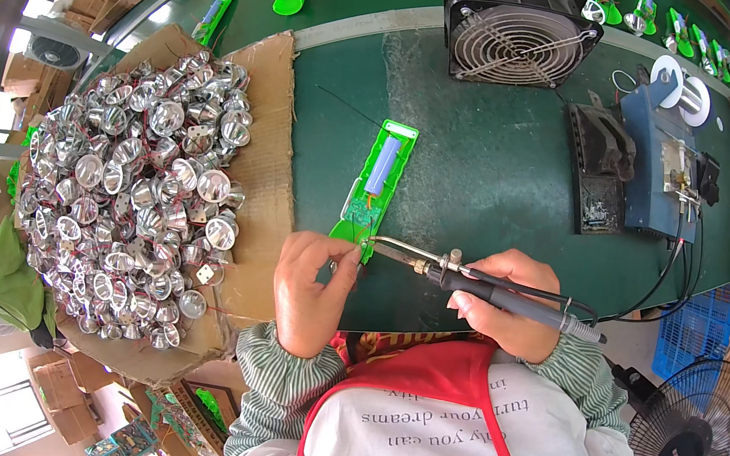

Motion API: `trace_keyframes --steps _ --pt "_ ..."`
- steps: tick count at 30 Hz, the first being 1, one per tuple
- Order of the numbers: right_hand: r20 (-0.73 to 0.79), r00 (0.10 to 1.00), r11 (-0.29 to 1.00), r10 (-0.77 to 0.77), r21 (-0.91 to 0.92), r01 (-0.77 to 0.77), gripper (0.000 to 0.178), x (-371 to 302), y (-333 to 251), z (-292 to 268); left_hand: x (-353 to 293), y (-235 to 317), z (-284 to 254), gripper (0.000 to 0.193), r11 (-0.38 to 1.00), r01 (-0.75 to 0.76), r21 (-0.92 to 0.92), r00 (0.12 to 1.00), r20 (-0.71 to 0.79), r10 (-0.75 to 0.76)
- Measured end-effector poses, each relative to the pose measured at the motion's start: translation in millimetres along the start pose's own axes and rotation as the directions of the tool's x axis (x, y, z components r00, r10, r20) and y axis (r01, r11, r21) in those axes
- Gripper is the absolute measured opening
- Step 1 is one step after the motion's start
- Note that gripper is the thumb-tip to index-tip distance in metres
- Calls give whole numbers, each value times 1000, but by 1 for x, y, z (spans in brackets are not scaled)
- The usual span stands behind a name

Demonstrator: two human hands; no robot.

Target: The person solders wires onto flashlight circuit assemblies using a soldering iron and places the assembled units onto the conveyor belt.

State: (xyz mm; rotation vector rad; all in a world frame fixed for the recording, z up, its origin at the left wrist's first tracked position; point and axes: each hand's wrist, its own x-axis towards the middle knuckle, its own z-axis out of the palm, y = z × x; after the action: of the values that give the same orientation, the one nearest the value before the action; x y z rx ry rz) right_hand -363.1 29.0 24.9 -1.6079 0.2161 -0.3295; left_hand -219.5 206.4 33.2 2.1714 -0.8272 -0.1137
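Note:
A bright green flashlight housing (402, 147) lies on the bench in front of me, carrying a blue cylindrical battery (383, 165) and a small green circuit board (363, 213). My left hand (312, 284) is closed in a pinch at the housing's near end; what its fingers hold is too small to make out. Wrapped in my right hand (511, 303) is a soldering iron (495, 295) with a thin feed tube along it. Its tip reaches to the near end of the board, close to my left fingertips.
At left, a cardboard sheet (269, 168) bears a heap of silver reflector cups (136, 196). A black fan (522, 40) stands at the back. On the right are a blue solder feeder (649, 165), a black iron stand (596, 167) and cables. A person (8, 276) is at far left.

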Motion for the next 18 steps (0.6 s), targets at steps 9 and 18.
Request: trace_keyframes --steps 9,18 --pt "-27 1000 1000 -6 -11 6 17 -1 3 2 -2 0 0 5 998 -35 44 999 19 34" --pt "-25 1000 1000 -4 13 5 18 -1 5 3 -1 2 2 9 997 -58 41 998 -25 59"
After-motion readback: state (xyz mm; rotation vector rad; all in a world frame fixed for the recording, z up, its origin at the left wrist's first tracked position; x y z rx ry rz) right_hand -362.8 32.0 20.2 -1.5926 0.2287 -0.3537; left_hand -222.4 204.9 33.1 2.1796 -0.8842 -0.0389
